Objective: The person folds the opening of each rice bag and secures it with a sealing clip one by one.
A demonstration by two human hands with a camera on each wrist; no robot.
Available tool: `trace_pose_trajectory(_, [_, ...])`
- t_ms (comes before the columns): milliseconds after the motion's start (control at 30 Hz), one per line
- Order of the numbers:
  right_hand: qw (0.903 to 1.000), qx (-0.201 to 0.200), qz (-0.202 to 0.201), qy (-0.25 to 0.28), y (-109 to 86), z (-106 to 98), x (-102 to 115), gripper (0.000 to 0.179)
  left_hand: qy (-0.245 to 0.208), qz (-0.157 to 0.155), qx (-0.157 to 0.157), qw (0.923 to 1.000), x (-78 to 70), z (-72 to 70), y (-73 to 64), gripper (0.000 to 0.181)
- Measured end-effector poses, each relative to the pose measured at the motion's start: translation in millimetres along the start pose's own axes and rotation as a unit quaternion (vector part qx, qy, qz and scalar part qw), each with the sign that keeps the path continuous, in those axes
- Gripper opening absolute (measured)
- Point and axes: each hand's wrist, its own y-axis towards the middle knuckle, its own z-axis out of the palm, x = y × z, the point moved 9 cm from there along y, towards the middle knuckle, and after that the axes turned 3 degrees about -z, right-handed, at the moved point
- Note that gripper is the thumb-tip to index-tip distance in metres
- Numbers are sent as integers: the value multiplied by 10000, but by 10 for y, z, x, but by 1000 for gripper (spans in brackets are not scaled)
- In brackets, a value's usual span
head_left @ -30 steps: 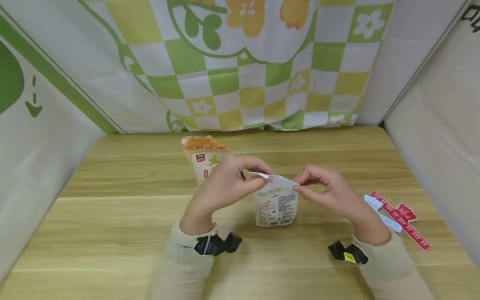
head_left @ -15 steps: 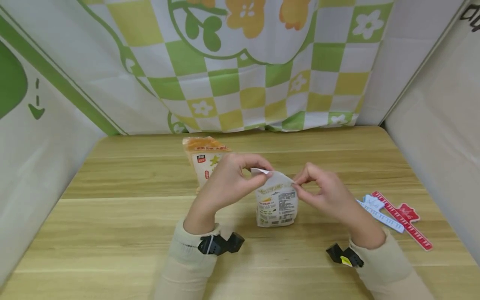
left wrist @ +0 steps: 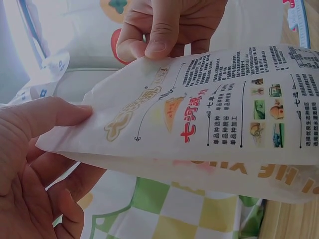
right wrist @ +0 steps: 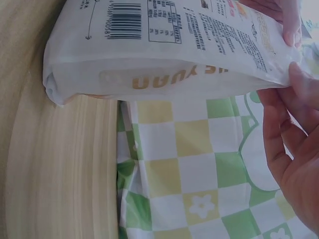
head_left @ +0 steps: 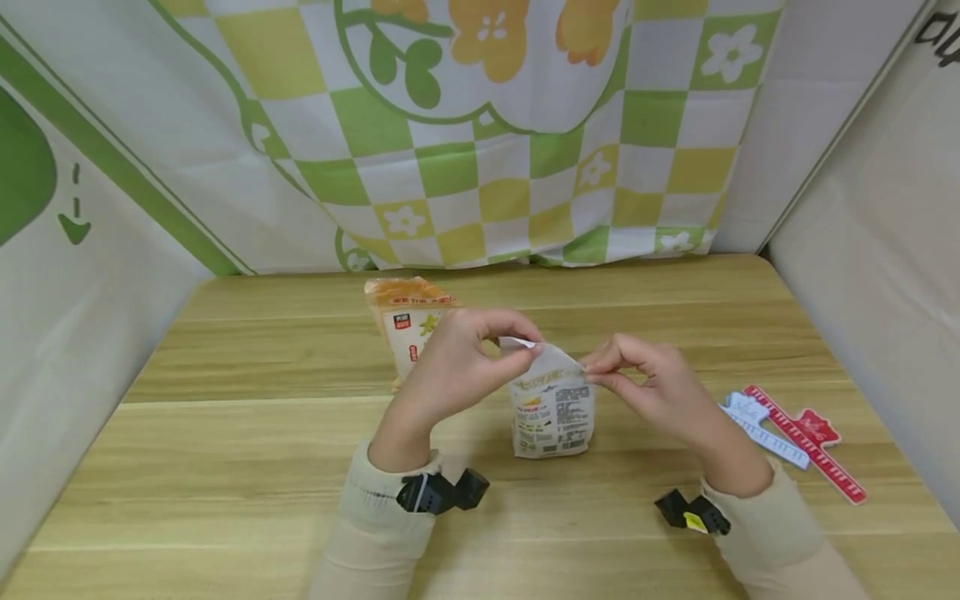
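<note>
A white printed food bag (head_left: 553,412) stands upright on the table, its top edge between both hands. The left hand (head_left: 468,362) pinches the bag's upper left corner between thumb and fingers. At the upper right corner, the right hand (head_left: 648,379) pinches the edge the same way. The left wrist view shows the bag's printed face (left wrist: 199,109) and gusseted side close up. A barcode (right wrist: 125,21) appears near the bag's base in the right wrist view. Behind the left hand lies an orange and white food packet (head_left: 401,321), partly hidden.
Right of the right hand, a red sealing clip (head_left: 813,437) and a light blue sealing clip (head_left: 772,433) lie on the wooden table (head_left: 247,467), the two overlapping or touching. A checkered cloth (head_left: 502,183) hangs behind the table.
Both hands keep their pinch on the bag. The right hand dipped slightly with the bag's right corner, which sits a little lower than the left one. The bag's base stays in place.
</note>
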Motion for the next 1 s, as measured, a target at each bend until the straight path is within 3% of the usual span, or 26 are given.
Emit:
trace_pose_trajectory(133, [9997, 31, -109, 202, -10, 3, -2, 19, 28, -19, -22, 10000, 6, -3, -11, 7])
trace_pose_trajectory(267, [9993, 97, 44, 368, -16, 12, -34, 9, 54, 11, -8, 10000, -1, -3, -10, 7])
trace_pose_trajectory(500, [9943, 149, 380, 987, -25, 26, -75, 7, 87, 130, -9, 9999, -33, -6, -5, 6])
trace_pose_trajectory(733, [9907, 320, 816, 1039, -34, 58, -139, 5, 51, 197, 31, 9998, -48, 11, -1, 6])
trace_pose_trajectory(1000, [9864, 282, 829, 1394, -18, 111, -163, 7, -17, 188, 97, 9998, -62, 21, -2, 7])
